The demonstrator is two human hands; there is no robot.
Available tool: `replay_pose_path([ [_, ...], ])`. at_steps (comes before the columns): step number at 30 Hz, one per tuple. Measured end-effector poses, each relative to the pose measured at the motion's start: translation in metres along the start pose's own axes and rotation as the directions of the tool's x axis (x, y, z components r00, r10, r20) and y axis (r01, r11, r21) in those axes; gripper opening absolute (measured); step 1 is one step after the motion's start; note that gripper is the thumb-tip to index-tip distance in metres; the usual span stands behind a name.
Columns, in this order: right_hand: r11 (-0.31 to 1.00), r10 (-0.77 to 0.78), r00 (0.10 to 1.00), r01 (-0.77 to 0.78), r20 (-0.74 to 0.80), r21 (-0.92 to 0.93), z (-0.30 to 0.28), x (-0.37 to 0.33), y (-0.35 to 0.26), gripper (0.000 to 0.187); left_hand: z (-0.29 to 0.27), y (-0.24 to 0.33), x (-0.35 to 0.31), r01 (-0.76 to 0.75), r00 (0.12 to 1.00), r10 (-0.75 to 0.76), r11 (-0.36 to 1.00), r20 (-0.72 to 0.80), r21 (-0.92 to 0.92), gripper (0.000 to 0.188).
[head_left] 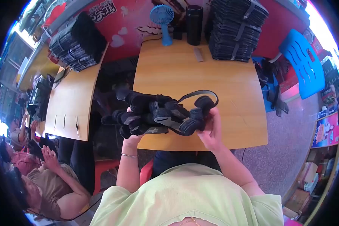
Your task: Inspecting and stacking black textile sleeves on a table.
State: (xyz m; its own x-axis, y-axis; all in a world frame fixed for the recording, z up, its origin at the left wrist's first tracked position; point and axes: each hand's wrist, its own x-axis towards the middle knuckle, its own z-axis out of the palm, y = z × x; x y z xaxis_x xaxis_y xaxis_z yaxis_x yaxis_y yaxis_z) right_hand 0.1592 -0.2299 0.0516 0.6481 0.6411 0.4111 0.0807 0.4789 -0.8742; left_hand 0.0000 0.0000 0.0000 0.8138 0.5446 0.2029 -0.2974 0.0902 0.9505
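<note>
One shirt (188, 192) — two hands (211, 132) — one bundle (164, 113)

Both arms reach forward, forearms bare, and the left forearm (129, 169) stands nearly straight while the right forearm (233, 165) slants inward! The left hand (133, 140) is at the worktop's (222, 75) near left corner, mostly hidden, its grip impossible to read. And the right hand (211, 130), above the near edge, has its thumb side showing, fingers curled inward, tips out of sight!
</note>
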Motion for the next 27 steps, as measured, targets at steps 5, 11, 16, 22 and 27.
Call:
replay_pose_path([
  [5, 1.0, 0.022, 0.997, -0.021, -0.068, 0.02, 0.002, -0.005, -0.01, 0.06, -0.005, -0.004, -0.005, -0.004, 1.0, 0.004, 0.999, 0.006, 0.054, 0.07],
  [11, 0.88, -0.138, 0.976, 0.199, 0.17, -0.431, -0.024, 0.003, -0.02, 0.056, 0.009, 0.005, 0.001, -0.036, 0.999, 0.032, 0.982, -0.025, -0.188, 0.058],
  [16, 0.614, -0.017, 0.975, 0.183, 0.219, -0.767, -0.038, 0.0, -0.037, 0.057, 0.004, 0.0, 0.0, -0.004, 0.999, 0.023, 0.923, 0.045, -0.386, 0.038],
  [22, 0.542, 0.105, 0.977, 0.1, 0.186, -0.834, -0.044, -0.005, -0.047, 0.054, 0.027, -0.001, 0.003, 0.031, 0.995, 0.056, 0.616, 0.083, -0.787, 0.033],
  [27, 0.526, -0.142, 0.975, 0.219, 0.169, -0.822, -0.016, 0.019, -0.082, 0.054, 0.016, 0.015, 0.003, 0.136, 0.991, -0.129, 0.906, 0.043, -0.4, 0.038],
])
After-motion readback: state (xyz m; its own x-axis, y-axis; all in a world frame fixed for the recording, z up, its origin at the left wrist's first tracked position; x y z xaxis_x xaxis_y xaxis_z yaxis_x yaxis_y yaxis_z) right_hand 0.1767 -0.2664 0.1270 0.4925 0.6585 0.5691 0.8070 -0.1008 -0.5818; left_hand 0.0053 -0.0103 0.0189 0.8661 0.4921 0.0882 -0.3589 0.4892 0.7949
